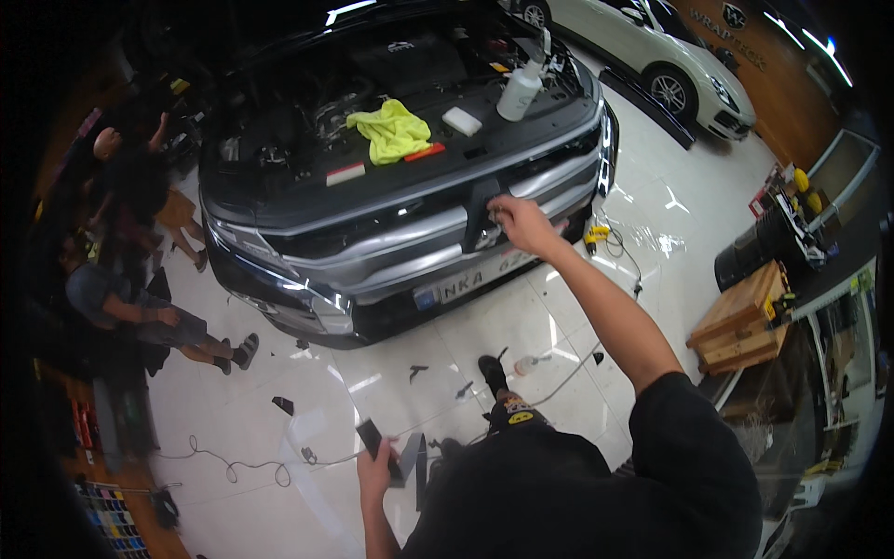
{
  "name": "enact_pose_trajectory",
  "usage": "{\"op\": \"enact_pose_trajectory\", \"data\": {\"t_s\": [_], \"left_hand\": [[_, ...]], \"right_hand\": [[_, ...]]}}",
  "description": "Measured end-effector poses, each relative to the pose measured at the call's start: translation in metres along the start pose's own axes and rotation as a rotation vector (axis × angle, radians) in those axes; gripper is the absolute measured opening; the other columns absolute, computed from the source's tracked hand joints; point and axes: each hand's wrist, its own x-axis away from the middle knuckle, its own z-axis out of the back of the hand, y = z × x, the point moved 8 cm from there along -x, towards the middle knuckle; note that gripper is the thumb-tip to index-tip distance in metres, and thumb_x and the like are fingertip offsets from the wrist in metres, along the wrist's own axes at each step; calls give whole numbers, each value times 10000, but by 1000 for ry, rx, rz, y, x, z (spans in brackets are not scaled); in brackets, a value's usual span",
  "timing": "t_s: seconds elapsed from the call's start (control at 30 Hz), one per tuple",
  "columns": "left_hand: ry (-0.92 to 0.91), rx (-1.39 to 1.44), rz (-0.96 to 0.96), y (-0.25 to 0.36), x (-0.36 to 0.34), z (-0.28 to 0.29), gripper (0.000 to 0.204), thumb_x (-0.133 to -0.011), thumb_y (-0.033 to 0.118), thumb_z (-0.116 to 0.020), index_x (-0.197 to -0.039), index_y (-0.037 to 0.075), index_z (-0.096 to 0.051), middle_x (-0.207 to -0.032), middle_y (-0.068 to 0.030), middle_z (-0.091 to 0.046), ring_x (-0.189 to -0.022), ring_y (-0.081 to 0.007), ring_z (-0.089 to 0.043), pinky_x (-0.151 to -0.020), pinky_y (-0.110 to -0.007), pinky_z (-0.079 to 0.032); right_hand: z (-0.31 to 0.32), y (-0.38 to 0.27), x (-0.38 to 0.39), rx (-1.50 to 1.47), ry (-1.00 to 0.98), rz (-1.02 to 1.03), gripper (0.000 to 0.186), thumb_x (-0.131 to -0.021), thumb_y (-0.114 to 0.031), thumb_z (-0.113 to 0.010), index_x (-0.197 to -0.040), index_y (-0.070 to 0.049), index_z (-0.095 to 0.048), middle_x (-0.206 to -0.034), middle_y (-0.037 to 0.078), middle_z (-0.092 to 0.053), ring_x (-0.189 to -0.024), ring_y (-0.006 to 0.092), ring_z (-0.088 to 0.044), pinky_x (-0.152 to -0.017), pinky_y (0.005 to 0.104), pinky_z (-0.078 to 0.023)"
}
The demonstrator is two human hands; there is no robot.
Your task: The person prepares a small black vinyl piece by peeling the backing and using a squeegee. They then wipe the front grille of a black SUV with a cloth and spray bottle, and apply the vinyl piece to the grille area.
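My right hand (512, 220) reaches to the dark centre piece (480, 220) of a car's silver-barred grille (354, 256); its fingers are closed there, on what I cannot make out. Low in the view, my left hand (377, 466) grips a black flat rectangular object (371, 438), with grey strip-like material beside it. On the engine bay's front edge lie a yellow-green cloth (391, 130), a white block (462, 120), a red squeegee-like piece (424, 153) and a white spray bottle (518, 96).
Two people (140, 317) are at the left. A yellow corded tool (592, 240), cords and dark scraps (283, 405) lie on the tiled floor. A white car (670, 84) is behind; a wooden crate (736, 321) and black drum (745, 256) stand right.
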Motion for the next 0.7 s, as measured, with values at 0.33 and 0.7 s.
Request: {"op": "enact_pose_trajectory", "data": {"t_s": [0.33, 0.7], "left_hand": [[221, 146, 537, -106, 16, -22, 319, -954, 301, -643, -907, -12, -683, -653, -26, -589, -576, -132, -541, -536, -289, -449], [277, 122, 566, -118, 16, -91, 342, -981, 294, -586, -887, -17, -693, -620, -62, -626, -529, -141, -586, -511, -297, -450]], "right_hand": [[-9, 121, -278, 289, 178, -49, 295, -867, -79, -563, -1144, -92, -664, -1031, 190, -666, -985, 379, -656, -844, 481, -532], [-18, 163, -281, 414, 260, 96, 284, -874, -58, -545, -1139, -65, -647, -1029, 185, -660, -981, 372, -638, -847, 448, -498]]}}
